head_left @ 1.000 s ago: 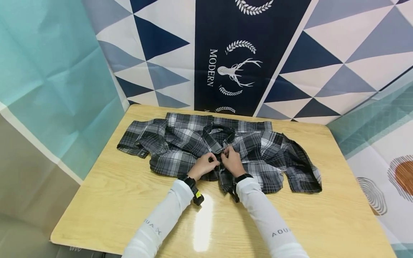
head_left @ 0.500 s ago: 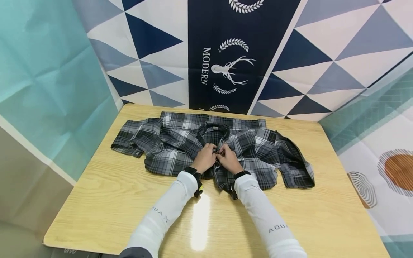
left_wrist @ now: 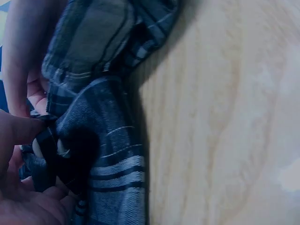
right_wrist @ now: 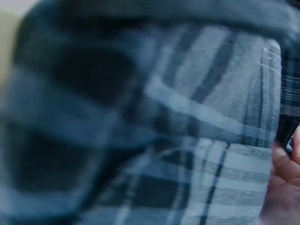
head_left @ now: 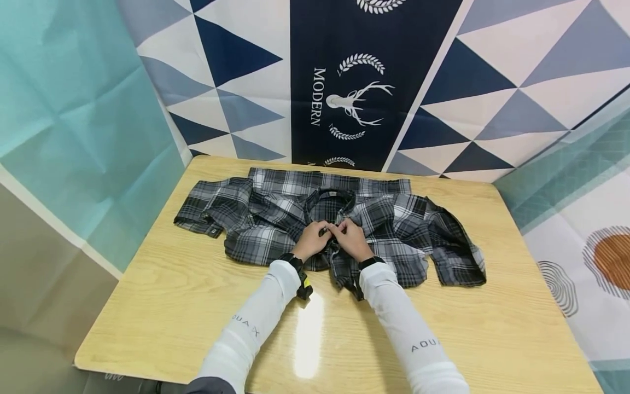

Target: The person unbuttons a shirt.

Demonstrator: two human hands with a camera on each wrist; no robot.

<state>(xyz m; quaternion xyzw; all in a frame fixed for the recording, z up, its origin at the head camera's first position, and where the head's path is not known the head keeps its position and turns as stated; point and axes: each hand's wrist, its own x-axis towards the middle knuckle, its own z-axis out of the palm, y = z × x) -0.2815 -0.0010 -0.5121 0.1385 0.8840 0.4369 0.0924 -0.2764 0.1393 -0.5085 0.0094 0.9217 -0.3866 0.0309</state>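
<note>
A black, grey and white plaid shirt (head_left: 261,238) lies on the table, its collar (head_left: 309,203) toward the far side and its sleeves spread out sideways. Just below the collar, my left hand (head_left: 311,241) pinches the front edge. My right hand (head_left: 350,238) meets it there, thumb and fingers closed on the same edge, fingertips nearly together. In the left wrist view, the left hand's fingers (left_wrist: 33,206) curl around a dark band of the shirt front (left_wrist: 112,122). Close, blurred shirt cloth (right_wrist: 225,93) fills most of the right wrist view. Fingers hide the exact spot being worked.
The shirt lies across the far half of a light wooden table (head_left: 172,306). Behind the table hangs a cloth with triangles and a deer print (head_left: 344,104). A teal and beige sheet (head_left: 88,126) closes off the left side; another patterned sheet (head_left: 571,230) hangs at right.
My left hand has moved up and inward from lower on the shirt front to join the right at the edge below the collar. The camera view has shifted slightly.
</note>
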